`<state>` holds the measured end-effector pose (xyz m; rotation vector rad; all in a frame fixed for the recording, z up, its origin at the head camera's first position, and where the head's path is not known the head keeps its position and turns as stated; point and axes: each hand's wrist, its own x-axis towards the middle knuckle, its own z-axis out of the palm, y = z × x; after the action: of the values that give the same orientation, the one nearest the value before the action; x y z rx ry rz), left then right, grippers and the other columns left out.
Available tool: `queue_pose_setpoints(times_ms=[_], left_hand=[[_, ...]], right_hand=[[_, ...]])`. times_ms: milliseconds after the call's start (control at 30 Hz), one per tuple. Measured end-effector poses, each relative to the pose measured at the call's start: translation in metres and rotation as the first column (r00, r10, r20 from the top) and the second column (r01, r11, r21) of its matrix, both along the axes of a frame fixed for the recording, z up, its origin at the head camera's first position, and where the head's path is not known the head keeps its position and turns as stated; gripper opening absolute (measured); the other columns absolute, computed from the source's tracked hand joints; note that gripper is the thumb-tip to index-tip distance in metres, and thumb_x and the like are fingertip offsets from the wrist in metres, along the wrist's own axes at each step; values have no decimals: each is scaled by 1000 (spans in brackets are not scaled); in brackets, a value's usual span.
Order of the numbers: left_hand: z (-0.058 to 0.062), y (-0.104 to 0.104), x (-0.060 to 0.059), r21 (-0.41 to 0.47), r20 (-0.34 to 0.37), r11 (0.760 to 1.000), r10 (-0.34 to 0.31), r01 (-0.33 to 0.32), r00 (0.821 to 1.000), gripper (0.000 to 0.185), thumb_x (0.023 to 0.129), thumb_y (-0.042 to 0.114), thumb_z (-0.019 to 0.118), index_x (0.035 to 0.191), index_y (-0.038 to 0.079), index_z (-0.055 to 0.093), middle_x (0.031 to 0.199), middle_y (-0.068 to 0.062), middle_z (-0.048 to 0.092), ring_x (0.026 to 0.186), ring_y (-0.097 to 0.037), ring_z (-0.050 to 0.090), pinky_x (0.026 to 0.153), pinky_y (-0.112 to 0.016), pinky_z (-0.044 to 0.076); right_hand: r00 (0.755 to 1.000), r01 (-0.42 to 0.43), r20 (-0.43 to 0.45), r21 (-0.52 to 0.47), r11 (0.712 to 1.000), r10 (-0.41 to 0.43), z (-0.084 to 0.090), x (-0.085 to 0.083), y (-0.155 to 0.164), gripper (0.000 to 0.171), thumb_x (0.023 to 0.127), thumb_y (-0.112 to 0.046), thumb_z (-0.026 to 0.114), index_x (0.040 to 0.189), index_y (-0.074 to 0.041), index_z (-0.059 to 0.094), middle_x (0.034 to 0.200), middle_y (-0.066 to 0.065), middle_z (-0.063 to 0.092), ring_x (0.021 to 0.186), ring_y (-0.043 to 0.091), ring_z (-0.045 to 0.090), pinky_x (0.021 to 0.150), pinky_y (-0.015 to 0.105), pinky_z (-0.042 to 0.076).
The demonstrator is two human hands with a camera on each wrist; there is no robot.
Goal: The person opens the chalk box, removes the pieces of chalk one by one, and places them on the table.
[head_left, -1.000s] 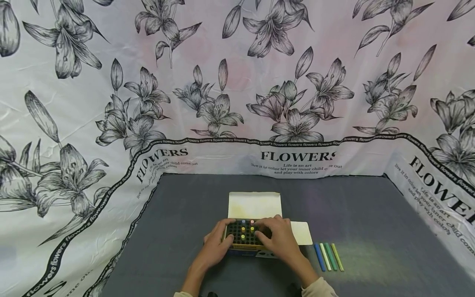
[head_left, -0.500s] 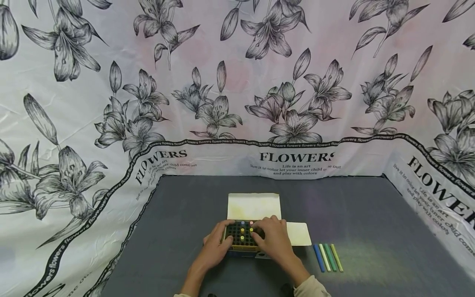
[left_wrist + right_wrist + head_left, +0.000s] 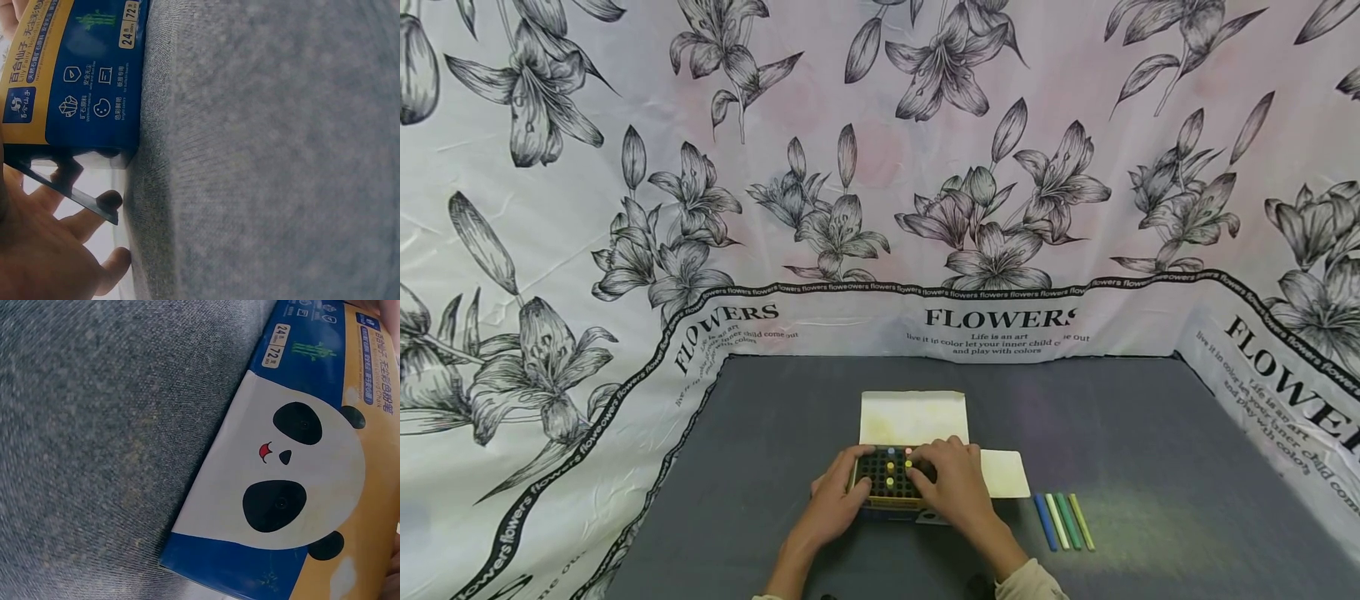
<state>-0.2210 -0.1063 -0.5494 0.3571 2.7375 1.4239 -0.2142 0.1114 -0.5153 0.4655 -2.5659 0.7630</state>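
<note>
a white cloth backdrop (image 3: 880, 167) fills the far side and wraps round on the left and right, hanging in soft folds and creases. it is printed with large black-outlined lilies, buds and leaves, with a faint pink tint in places near the top. a thin black border line of tiny repeated words runs across it, and under that stands the word "flowers" in bold black letters, three times, each with smaller lines of text beneath. the desk (image 3: 1150, 433) is covered in a dark grey felt-like fabric with a fine woven grain, seen close in the wrist views (image 3: 269, 150). the light is even and soft, with a pale patch on the grey cover at the right.
</note>
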Motion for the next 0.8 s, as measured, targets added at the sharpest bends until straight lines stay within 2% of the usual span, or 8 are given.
queue_pose_setpoints(times_ms=[167,367,533,700,800], left_hand=[[0,0,0,9,9,1000,1,-1,1000,43,101,24,50,143,35,49,150,-5,51,131,-30,54,103,-71,24],[0,0,0,-3,-1,1000,0,0,1000,44,101,24,51,143,36,49,148,-4,52,117,-23,56,99,-65,29],[2,0,0,5,3,1000,-4,4,1000,44,101,24,51,143,36,49,149,-3,51,117,-23,55,98,-64,29],[2,0,1,15,9,1000,-8,8,1000,43,101,24,51,144,34,49,152,-5,50,133,-29,52,103,-69,26],[2,0,0,5,10,1000,0,0,1000,44,101,24,51,143,34,49,151,-3,50,128,-26,54,101,-65,29]], right_hand=[[1000,-21,14,-56,998,22,1,1,0,21,80,-18,86,100,-20,79,79,-12,70,71,3,42,79,37,30],[999,-44,23,-120,992,47,2,2,1,21,82,-16,84,101,-18,78,83,-13,73,72,3,45,81,39,31],[997,-69,18,-189,980,74,2,1,2,19,84,-17,82,101,-20,75,84,-15,71,75,2,48,84,41,34],[991,-131,-63,-240,962,119,2,-1,3,17,85,-15,81,99,-21,73,81,-18,67,72,2,49,82,37,36],[982,-171,-129,-259,951,141,2,-2,4,16,85,-13,81,99,-19,73,82,-16,67,71,3,50,79,35,38]])
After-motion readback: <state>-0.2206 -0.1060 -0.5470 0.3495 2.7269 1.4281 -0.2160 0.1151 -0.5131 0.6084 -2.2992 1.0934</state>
